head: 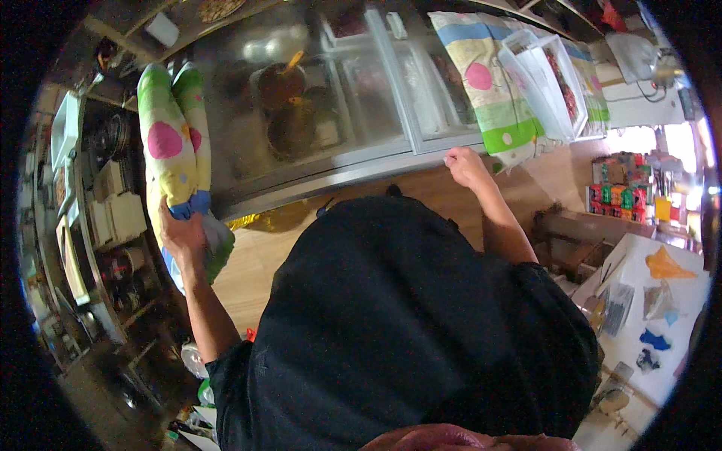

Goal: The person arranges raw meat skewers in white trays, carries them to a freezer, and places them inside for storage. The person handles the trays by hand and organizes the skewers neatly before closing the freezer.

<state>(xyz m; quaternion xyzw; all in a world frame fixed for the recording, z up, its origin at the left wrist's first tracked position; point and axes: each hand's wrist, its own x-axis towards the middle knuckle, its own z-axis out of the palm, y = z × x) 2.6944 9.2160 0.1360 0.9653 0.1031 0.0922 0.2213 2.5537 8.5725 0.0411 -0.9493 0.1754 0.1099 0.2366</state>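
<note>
My left hand (183, 234) grips the near end of a folded quilted cover (175, 146) with pink dots and green, yellow and blue bands. This cover lies along the left end of a chest freezer with a sliding glass top (361, 107). Through the glass I see dim containers and a yellow-orange utensil handle. My right hand (468, 169) is curled closed by the freezer's front rim (350, 177), with nothing visible in it; whether it touches the rim is unclear. To its right, a second cover of the same pattern (496, 96) drapes over the glass.
White plastic bins (544, 84), one with red contents, rest on the right cover. Shelving with dishes and boxes (118, 220) stands at left. At right are stacked red and green packages (617, 189) and a white table (682, 299) bearing an orange bag (668, 264).
</note>
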